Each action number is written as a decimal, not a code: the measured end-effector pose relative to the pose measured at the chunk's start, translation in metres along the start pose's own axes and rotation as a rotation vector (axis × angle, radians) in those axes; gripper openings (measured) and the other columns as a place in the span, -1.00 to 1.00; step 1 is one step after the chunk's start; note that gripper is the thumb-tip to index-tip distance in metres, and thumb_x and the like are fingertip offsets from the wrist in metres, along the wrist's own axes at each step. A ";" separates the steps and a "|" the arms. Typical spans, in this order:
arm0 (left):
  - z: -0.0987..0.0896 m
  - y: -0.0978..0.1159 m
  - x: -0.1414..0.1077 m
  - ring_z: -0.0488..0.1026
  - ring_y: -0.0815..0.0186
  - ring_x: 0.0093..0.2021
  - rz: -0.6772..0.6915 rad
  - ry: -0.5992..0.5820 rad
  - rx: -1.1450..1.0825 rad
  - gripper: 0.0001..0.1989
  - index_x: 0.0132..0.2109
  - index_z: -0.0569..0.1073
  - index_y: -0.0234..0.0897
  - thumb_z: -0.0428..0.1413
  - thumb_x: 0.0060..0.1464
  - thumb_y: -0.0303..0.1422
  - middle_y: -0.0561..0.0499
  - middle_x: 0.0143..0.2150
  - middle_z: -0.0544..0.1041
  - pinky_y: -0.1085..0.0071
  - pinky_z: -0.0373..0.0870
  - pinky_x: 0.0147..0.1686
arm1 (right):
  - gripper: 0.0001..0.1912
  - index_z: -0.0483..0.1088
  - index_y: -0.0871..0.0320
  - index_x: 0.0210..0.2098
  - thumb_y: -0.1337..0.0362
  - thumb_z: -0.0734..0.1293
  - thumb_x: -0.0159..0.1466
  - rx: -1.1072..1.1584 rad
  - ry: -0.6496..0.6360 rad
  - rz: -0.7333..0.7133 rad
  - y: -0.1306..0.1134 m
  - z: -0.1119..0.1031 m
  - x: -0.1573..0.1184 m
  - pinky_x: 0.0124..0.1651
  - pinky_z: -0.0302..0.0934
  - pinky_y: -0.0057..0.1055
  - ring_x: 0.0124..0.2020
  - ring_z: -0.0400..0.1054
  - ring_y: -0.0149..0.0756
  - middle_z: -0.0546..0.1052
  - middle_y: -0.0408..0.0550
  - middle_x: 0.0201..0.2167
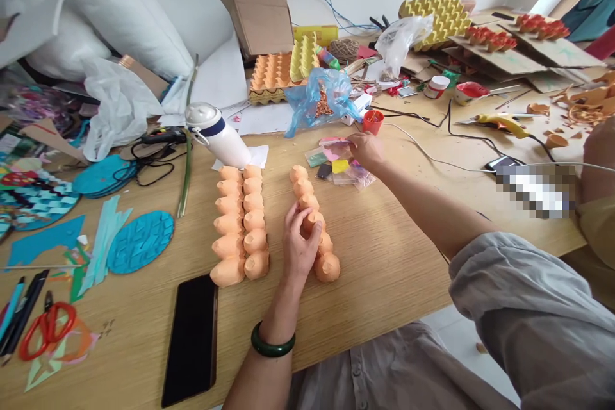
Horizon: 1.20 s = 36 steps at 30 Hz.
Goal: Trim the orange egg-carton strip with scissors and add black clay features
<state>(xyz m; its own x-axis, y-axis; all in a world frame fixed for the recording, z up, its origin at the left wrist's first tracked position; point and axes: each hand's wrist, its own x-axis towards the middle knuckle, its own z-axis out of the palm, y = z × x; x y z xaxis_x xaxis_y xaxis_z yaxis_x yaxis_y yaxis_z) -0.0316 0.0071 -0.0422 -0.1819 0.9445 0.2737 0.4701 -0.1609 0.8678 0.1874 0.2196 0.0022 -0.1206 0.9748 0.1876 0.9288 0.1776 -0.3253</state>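
Note:
My left hand, with a green bangle on the wrist, curls around a cup of a single-row orange egg carton strip lying lengthwise on the wooden table. To its left lies a double-row orange egg carton strip. My right hand reaches forward and its fingertips pinch a pink paper piece. That piece lies on a small heap of coloured paper scraps and clear plastic sleeves. A small red cup stands just beyond my right hand.
A black phone lies near the front edge. Red-handled scissors and teal woven ovals are at left. A white bottle lies behind the strips. A yellow glue gun and its cords are at right, beside another person's arm.

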 end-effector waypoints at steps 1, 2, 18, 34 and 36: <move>0.000 0.000 0.000 0.36 0.04 0.36 0.000 0.003 -0.001 -0.73 0.03 0.56 -0.23 0.19 0.19 -0.32 -0.22 0.33 0.41 0.06 0.33 0.36 | -0.62 0.60 0.17 0.01 0.36 0.18 0.39 0.000 0.013 0.009 0.001 -0.004 0.001 0.08 0.29 -0.19 0.09 0.42 0.00 0.63 0.10 0.05; 0.001 0.000 0.000 0.36 0.04 0.36 -0.001 0.006 -0.003 -0.74 0.02 0.56 -0.23 0.20 0.19 -0.32 -0.22 0.33 0.41 0.07 0.33 0.36 | -0.62 0.59 0.19 0.01 0.36 0.17 0.40 0.000 0.025 0.019 0.003 -0.008 0.002 0.06 0.30 -0.18 0.06 0.43 0.00 0.63 0.11 0.02; -0.002 0.000 0.000 0.35 0.04 0.36 -0.004 -0.011 -0.014 -0.71 0.05 0.56 -0.24 0.19 0.19 -0.30 -0.24 0.32 0.41 0.04 0.30 0.36 | -0.64 0.58 0.24 -0.05 0.24 0.17 0.47 0.013 -0.033 0.015 0.000 -0.046 -0.020 -0.07 0.29 -0.26 -0.13 0.50 -0.08 0.64 0.17 -0.15; -0.003 0.000 0.001 0.35 0.04 0.37 0.001 -0.017 0.016 -0.72 0.04 0.56 -0.24 0.20 0.19 -0.33 -0.22 0.34 0.40 0.08 0.31 0.38 | -0.40 0.38 -0.04 0.35 0.29 0.29 0.32 -0.122 -0.365 -0.353 0.050 -0.048 -0.047 0.22 0.31 -0.15 0.30 0.36 -0.04 0.37 -0.08 0.40; -0.003 0.001 0.001 0.34 0.03 0.37 -0.001 -0.022 0.016 -0.72 0.04 0.56 -0.25 0.19 0.19 -0.32 -0.22 0.34 0.40 0.07 0.31 0.38 | -0.51 0.48 0.01 0.26 0.28 0.22 0.39 -0.092 -0.284 -0.278 0.049 -0.045 -0.049 0.17 0.32 -0.22 0.20 0.44 -0.09 0.50 -0.06 0.29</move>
<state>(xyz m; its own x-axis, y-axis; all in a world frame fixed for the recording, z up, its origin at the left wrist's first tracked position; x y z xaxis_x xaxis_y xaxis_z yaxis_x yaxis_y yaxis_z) -0.0341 0.0069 -0.0399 -0.1635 0.9508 0.2633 0.4841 -0.1552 0.8611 0.2546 0.1747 0.0184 -0.4521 0.8919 -0.0110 0.8728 0.4398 -0.2118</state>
